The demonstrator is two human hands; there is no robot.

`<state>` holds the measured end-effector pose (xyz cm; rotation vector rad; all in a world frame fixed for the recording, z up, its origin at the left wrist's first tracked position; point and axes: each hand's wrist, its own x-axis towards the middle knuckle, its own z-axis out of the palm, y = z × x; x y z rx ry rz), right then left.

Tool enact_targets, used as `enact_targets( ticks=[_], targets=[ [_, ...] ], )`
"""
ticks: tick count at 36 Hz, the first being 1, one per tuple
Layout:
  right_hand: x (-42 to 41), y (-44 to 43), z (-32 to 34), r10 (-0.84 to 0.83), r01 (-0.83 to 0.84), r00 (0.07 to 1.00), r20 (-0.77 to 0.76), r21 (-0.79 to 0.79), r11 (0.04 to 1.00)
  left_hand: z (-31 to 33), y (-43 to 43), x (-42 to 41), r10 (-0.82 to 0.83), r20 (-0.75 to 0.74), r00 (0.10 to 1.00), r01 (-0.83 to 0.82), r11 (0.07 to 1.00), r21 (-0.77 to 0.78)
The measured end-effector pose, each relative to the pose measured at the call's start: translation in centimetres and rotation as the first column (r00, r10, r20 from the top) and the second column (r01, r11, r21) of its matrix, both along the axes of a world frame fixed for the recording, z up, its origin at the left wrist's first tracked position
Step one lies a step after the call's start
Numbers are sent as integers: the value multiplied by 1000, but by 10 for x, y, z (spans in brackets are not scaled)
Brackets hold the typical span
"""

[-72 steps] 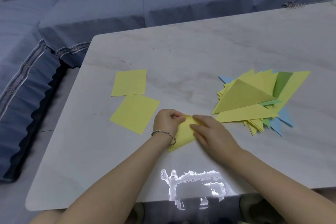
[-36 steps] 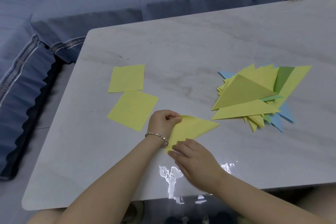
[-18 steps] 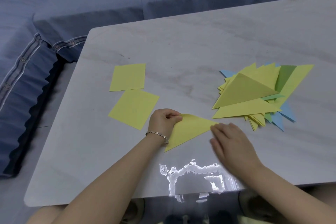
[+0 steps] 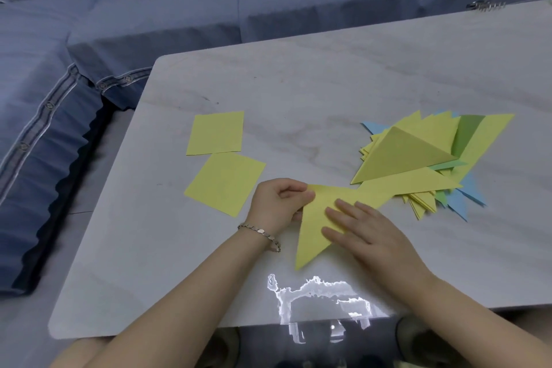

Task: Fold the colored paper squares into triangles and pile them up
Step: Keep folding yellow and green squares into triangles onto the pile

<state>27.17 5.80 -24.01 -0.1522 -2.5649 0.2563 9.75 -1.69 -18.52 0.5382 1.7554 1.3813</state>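
At the near edge of the desk (image 4: pixel 179 278), the right hand (image 4: pixel 373 236) lies flat with straight fingers, pressing the folded yellow triangle (image 4: pixel 310 243). The left hand (image 4: pixel 277 203) pinches the triangle's far-left corner. The triangle's long edge runs from a near tip up and rightward to the rim of the pile of triangles (image 4: pixel 412 155), so the right hand is judged nearer for stacking. The unfolded yellow squares (image 4: pixel 225 184) lie just left of the left hand.

Yellow squares (image 4: pixel 215 133), yellow-green-blue triangle pile (image 4: pixel 418 158), grey marbled table (image 4: pixel 328 84), blue sofa (image 4: pixel 179 18).
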Motion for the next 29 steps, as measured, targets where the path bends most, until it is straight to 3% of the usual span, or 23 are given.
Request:
enact_targets(
  ticks=[5, 7, 9, 12, 16, 19, 23, 29],
  targets=[
    [12, 43, 12, -108, 112, 985, -132, 16, 994, 5, -7, -19, 68, -33, 997, -68, 998, 0],
    [19, 60, 19, -158, 173, 969, -190, 63, 983, -3, -12, -34, 126, -241, 962, -147, 987, -69],
    [26, 73, 23, -209, 236, 953, -219, 109, 966, -13, -21, -50, 103, -494, 863, -215, 961, -175],
    [30, 83, 12, -388, 395, 915, -111, 52, 917, -27, -32, -71, 22, -680, 733, -323, 891, -319],
    [22, 84, -17, -544, 566, 792, 277, -1, 824, -36, -39, -88, -117, -671, 733, -402, 721, -565],
    [14, 92, -27, -584, 619, 731, 353, 17, 785, -35, -39, -99, -182, -627, 757, -392, 641, -659],
    [1, 91, -21, -639, 680, 701, 317, -25, 733, -27, -36, -112, -212, -589, 780, -384, 582, -717],
    [-13, 50, -2, -439, 446, 895, 81, -155, 881, -21, -30, -125, -231, -508, 830, -357, 479, -802]
  ],
)
